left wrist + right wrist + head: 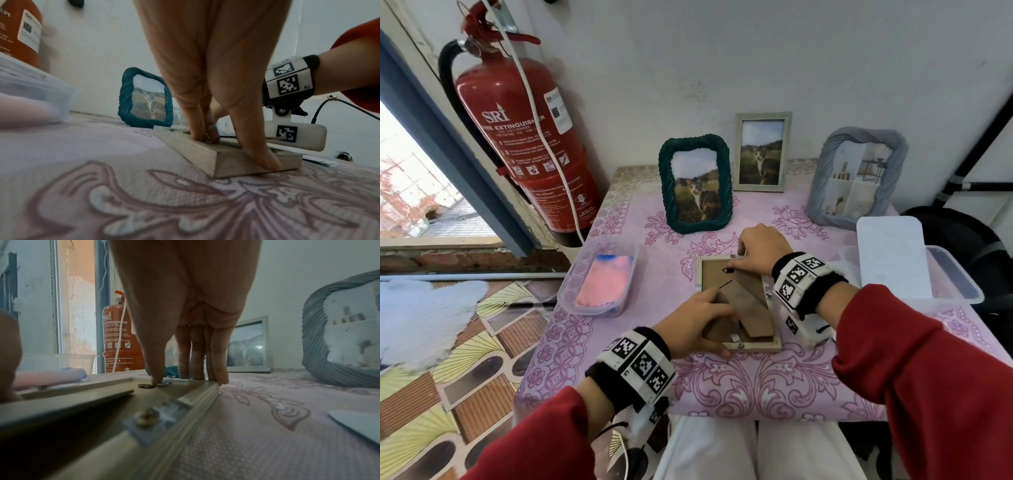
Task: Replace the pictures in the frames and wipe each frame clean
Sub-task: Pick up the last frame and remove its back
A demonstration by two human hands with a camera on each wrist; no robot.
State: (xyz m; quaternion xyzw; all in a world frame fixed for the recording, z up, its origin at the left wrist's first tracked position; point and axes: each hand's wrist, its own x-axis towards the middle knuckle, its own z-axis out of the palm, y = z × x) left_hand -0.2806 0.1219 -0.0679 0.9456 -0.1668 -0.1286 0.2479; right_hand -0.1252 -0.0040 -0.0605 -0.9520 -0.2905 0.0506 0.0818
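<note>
Red sleeves (914,370) are filling the bottom of the head view, with both marker-banded wrists reaching onto the pink floral tablecloth (756,387). Between the hands a pale wooden picture frame (756,345) is lying face down, its brown backing board and stand leg facing up. My left hand (693,323) is resting over the near left part of the backing, fingers curled down on it and thumb lying along the near edge. My right hand (760,251) is curling over the far right corner, fingertips pressing by a small turn clip. Beyond the hands, three frames are standing: a dark green rope frame (695,183) with a cat photo, a slim grey frame (762,152) with the same cat, and a blue-grey twisted frame (858,176). Left of the left hand, a clear tub with a pink cloth (602,282) is sitting; right of the right hand there's a lidded plastic box (955,277). A red fire extinguisher (524,137) is hanging on the wall.

Left wrist view: fingers (197,128) are pressing down on the backing while the thumb is hooking the frame's near edge (236,164).

Right wrist view: the thumb tip (156,378) is sitting on the clip, the other fingers gripping the far edge of the frame (197,395).
</note>
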